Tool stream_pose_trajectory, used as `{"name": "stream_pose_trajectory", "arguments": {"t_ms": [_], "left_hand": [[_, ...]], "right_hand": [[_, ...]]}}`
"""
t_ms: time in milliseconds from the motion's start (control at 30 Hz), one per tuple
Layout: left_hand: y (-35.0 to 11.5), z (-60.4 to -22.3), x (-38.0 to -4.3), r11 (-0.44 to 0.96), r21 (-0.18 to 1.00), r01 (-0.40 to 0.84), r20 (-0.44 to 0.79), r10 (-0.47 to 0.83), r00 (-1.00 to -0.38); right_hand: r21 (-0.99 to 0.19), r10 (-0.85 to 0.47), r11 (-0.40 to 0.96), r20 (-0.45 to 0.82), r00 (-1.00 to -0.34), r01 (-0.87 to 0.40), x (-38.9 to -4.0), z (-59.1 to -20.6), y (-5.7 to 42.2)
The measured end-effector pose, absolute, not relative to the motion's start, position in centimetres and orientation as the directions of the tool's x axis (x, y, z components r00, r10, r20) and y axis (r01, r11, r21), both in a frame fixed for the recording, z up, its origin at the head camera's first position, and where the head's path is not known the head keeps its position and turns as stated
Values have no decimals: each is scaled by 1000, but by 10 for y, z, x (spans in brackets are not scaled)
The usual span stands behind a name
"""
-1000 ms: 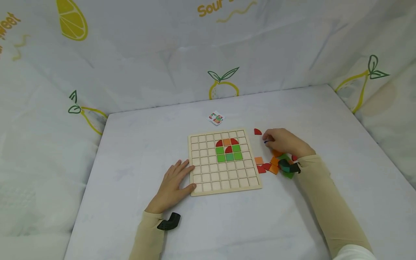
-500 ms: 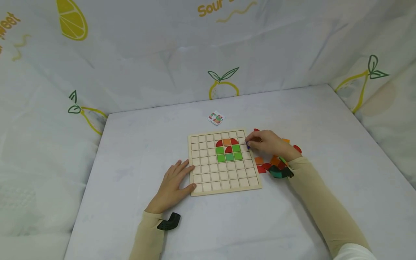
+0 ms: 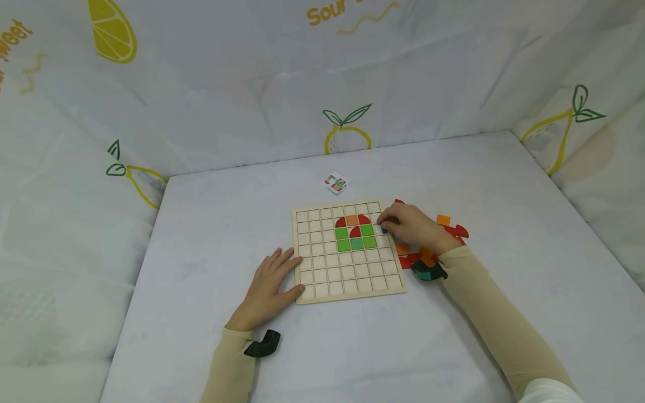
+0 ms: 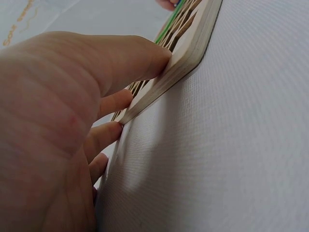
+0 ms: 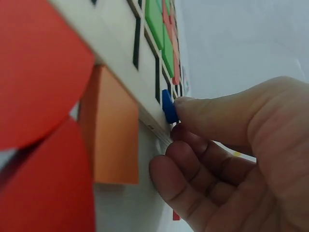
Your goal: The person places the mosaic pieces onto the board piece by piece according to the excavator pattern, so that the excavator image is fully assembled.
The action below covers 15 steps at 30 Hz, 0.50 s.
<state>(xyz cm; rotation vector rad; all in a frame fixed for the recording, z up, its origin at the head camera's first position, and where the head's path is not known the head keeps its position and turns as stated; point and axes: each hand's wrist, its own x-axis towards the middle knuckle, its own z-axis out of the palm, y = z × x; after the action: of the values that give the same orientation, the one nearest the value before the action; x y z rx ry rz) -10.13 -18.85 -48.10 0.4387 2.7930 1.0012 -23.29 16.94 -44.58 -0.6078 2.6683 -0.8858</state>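
Blue pc [image 5: 168,107] pinched, R hand [image 3: 414,225]; R-wrist view clear, head partial.

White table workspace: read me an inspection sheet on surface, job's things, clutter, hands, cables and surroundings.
Surface: white table, no spills seen.
Job's things: square pale wooden grid board, with flat green, red and orange pieces set in some cells; small blue piece, full shape hidden.
Clutter: loose flat red and orange pieces right of the board, partly hidden by the arm; small white printed card beyond it.
Hands: left hand rests on the board's left edge; right hand pinches the blue piece near its right edge.
Cables: nothing seen.
Surroundings: white cloth printed with lemons.
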Motion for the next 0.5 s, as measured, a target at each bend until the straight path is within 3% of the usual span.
{"name": "stream_pose_trajectory", "arguments": {"t_ms": [500], "left_hand": [[-188, -482, -101, 741, 636, 216, -45, 315, -948]], "right_hand": [[-612, -459, 737, -141, -877, -287, -232, -446, 167]]}}
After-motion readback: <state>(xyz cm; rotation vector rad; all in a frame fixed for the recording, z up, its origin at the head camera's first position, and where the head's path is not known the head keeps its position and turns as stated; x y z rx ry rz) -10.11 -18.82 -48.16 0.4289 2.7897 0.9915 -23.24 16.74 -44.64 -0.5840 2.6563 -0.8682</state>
